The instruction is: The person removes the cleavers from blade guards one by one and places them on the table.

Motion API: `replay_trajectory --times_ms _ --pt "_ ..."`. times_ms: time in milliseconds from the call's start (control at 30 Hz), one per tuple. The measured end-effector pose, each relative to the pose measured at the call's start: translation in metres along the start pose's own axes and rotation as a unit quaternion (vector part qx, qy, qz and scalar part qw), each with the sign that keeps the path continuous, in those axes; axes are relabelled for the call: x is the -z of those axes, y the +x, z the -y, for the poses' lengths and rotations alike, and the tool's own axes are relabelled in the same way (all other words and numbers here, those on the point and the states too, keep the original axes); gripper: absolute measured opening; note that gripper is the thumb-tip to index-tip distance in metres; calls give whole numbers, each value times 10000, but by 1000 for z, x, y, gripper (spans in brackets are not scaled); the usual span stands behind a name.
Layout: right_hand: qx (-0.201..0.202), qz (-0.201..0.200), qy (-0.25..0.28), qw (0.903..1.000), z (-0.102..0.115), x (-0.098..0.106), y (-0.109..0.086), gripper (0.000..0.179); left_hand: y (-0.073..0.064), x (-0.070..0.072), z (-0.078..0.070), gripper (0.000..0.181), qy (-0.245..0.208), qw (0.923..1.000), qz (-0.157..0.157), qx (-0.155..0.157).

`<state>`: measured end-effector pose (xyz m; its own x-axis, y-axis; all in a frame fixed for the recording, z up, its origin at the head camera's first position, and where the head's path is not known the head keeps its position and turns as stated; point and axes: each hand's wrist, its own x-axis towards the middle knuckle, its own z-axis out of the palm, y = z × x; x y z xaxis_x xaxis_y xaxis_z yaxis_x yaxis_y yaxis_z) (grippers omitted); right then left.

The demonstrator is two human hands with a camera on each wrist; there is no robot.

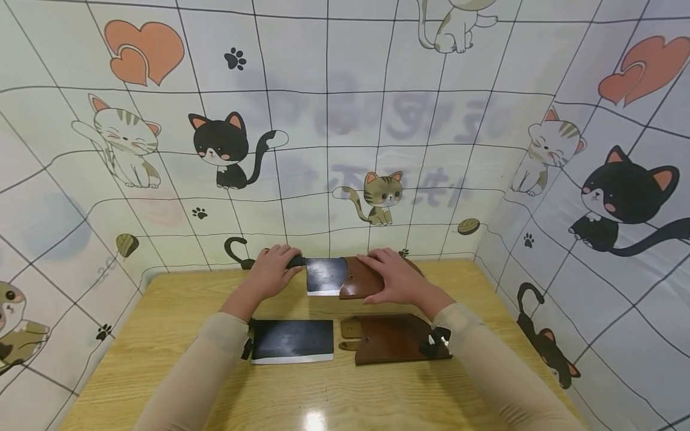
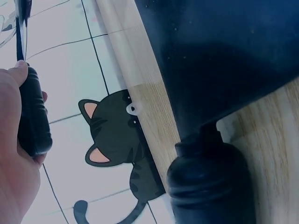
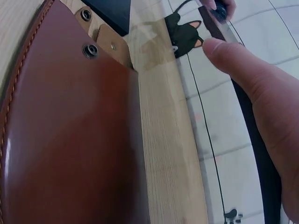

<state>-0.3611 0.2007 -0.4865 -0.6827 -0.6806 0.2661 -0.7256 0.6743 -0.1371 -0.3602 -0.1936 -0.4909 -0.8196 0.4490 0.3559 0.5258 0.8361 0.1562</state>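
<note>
My left hand (image 1: 274, 270) grips the black handle (image 2: 34, 112) of a cleaver (image 1: 325, 276), whose blade points right near the table's far edge. Brown leather covers the far part of that blade: a knife sheath (image 1: 353, 286) with a snap stud. My right hand (image 1: 399, 278) holds this sheath, thumb along the near side and fingers over the top. Nearer to me lies a second cleaver (image 1: 293, 340), flat, with its handle hidden under my left forearm in the head view. Right of it rests a second brown sheath (image 1: 396, 338) with two snap straps, partly behind my right wrist.
The wooden table (image 1: 334, 395) carries all of these. White cloth walls (image 1: 302, 120) with a grid and cartoon cats rise behind it and at both sides. Each wrist wears a dark strap with a small device (image 1: 435, 341).
</note>
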Motion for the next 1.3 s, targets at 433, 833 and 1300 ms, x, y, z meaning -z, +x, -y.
replay_trajectory --times_ms 433,833,1300 --pt "-45 -151 49 9999 -14 -2 -16 113 -15 3 16 41 -225 9997 -31 70" --pt "-64 20 -38 10000 -17 3 -20 117 -19 6 21 42 40 9999 50 108" --pt "-247 107 22 9996 -22 1 -21 118 -28 7 41 42 -43 9998 118 163"
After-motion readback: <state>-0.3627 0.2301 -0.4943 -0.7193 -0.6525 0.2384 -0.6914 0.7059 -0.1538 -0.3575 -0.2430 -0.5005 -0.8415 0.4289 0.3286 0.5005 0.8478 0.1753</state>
